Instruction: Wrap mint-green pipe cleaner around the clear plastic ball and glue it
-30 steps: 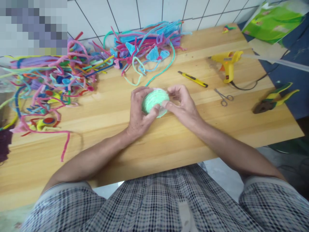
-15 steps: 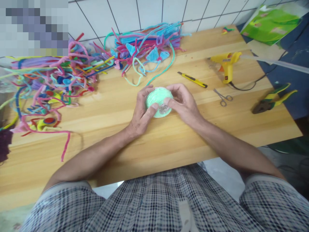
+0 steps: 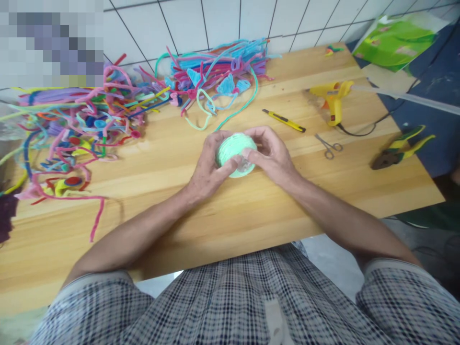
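Between my two hands is a rounded mint-green wound piece (image 3: 235,145), with strands wrapped round it and a clear, shiny patch on the side toward me. My left hand (image 3: 212,163) is closed round its left side, the thumb pressed on the front by the clear patch. Closed on the right side, my right hand (image 3: 271,155) has its thumb on the upper edge of that patch. The fingertips behind the piece are partly hidden. A teal pipe cleaner (image 3: 247,106) curves across the table just beyond my left fingers.
Pipe cleaners in many colours (image 3: 97,124) are heaped at the left, with a blue and pink bundle (image 3: 219,62) by the tiled wall. To the right lie a yellow utility knife (image 3: 284,120), small scissors (image 3: 328,146), a yellow glue gun (image 3: 334,100) and pliers (image 3: 398,149).
My left thumb has slid slightly right across the clear patch. Both hands still hold the green piece, and the whole view has shifted a little.
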Demonstrator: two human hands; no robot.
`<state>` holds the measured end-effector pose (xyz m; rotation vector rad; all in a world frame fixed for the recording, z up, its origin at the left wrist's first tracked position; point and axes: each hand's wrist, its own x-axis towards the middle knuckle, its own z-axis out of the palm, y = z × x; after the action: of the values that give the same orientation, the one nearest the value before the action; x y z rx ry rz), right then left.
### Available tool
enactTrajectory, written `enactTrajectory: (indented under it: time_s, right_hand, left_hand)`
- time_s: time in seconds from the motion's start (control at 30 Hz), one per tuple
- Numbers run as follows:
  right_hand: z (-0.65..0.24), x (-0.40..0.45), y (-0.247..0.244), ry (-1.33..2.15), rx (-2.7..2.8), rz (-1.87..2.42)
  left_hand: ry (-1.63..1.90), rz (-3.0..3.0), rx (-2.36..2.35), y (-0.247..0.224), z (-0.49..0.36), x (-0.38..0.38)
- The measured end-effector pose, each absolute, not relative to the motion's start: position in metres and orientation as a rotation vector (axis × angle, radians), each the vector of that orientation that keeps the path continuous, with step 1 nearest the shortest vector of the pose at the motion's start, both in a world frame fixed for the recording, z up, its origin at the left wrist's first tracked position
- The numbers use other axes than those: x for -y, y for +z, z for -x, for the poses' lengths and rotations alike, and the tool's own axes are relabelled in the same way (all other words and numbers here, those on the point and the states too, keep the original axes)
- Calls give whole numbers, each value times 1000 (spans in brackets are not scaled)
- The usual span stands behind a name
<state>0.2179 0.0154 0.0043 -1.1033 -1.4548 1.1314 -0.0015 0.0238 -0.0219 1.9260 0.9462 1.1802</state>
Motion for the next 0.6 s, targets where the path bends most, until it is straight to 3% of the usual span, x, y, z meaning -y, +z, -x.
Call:
enactTrajectory:
  time_s: [0.6]
  right_hand:
    - [-223, -24, -7, 1185, 1446, 991]
  left_hand:
    - [1144, -1785, -914, -21, -1, -21]
